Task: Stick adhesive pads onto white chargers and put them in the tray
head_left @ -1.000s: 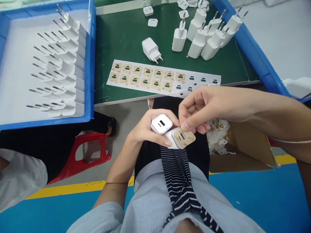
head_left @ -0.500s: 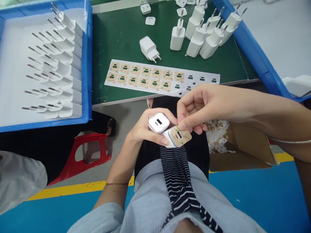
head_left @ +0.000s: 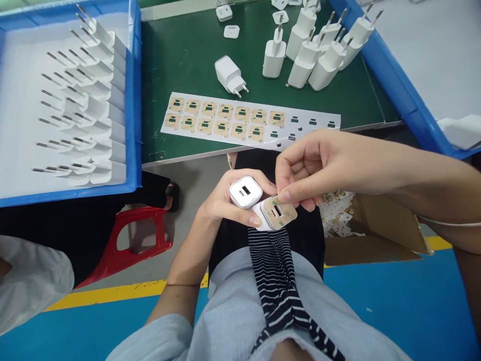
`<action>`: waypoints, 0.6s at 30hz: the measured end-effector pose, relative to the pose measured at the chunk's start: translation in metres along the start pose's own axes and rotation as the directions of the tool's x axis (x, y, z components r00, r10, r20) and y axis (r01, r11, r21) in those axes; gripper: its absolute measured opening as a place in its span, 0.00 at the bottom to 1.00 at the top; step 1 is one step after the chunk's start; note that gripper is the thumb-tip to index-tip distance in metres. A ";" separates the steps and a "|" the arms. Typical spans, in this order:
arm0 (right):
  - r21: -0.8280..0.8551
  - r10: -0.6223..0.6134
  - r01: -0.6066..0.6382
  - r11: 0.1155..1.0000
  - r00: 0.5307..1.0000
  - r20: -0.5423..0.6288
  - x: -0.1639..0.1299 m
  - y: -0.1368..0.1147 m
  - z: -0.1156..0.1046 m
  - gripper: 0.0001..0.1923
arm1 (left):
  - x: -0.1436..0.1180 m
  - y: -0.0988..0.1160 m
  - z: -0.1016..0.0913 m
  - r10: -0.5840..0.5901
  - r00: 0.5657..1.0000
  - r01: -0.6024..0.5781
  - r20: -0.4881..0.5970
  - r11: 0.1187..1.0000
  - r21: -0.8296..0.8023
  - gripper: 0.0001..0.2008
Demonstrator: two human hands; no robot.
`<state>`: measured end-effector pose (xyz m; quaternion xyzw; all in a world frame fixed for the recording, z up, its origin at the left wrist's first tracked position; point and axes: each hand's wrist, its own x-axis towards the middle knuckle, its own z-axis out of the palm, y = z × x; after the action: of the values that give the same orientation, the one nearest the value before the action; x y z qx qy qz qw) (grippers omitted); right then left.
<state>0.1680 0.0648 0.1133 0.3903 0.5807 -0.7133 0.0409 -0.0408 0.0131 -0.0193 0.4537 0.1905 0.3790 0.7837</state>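
Note:
My left hand (head_left: pixel 229 198) is wrapped round two white USB plug chargers, both with their port ends up. The upper-left charger (head_left: pixel 246 191) shows a bare white face with two ports. On the face of the lower-right charger (head_left: pixel 264 225) lies a tan adhesive sticker (head_left: pixel 287 213), its cut-outs over the ports. My right hand (head_left: pixel 306 173) pinches that sticker's upper edge between thumb and fingers. The chargers' prongs are hidden. Beyond my hands, a white sheet of tan stickers (head_left: pixel 216 137) lies at the green table's front edge.
A blue tray (head_left: pixel 134 100) at left holds rows of chargers. One charger (head_left: pixel 228 75) lies on the green table (head_left: pixel 180 55); several stand at the back right beside another blue tray (head_left: pixel 398 90). Below right is a cardboard box (head_left: pixel 391 225) with scraps. A red stool (head_left: pixel 112 250) and another person are at left.
My right thumb and fingers have shifted very slightly right along the sticker's edge. My left hand keeps hold of both chargers, almost unmoved.

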 end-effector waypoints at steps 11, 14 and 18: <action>-0.018 -0.121 0.119 0.993 0.981 -0.154 -0.029 -0.005 -0.014 0.06 | 0.007 0.003 0.007 0.036 0.998 -0.039 -0.051 0.997 -0.068 0.24; -0.046 -0.194 0.189 0.981 0.949 -0.248 -0.035 -0.003 -0.018 0.05 | 0.005 -0.001 0.007 0.022 0.999 -0.025 -0.023 0.990 -0.142 0.23; 0.030 -0.099 0.101 0.994 0.993 -0.064 -0.019 0.000 -0.013 0.08 | 0.006 -0.005 0.008 0.034 0.999 -0.031 0.013 0.985 -0.167 0.23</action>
<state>0.1877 0.0687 0.1241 0.3835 0.5887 -0.7114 -0.0192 -0.0297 0.0117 -0.0190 0.3925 0.1444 0.4029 0.8141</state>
